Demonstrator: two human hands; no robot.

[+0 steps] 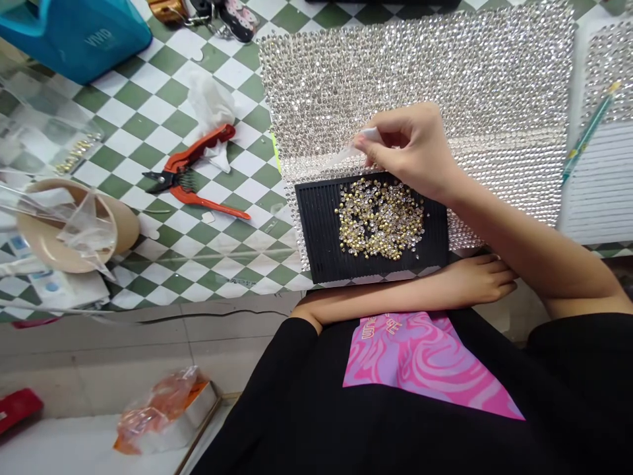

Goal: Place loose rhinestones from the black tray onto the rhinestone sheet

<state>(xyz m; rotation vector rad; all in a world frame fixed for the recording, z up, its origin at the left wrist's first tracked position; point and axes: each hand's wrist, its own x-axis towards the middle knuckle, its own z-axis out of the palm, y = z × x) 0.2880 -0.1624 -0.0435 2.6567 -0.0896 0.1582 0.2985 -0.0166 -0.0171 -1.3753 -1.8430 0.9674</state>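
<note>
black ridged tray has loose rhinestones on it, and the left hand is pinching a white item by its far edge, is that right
Wrong hand: the head view shows the right hand pinching the white item by the black ridged tray's far edge. The loose rhinestones are on it, as you say.

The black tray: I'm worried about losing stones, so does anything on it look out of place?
Slightly: a clear stone lies apart from the main pile, to its right in the picture. It looks like a stray, though it rests on the black tray.
</note>
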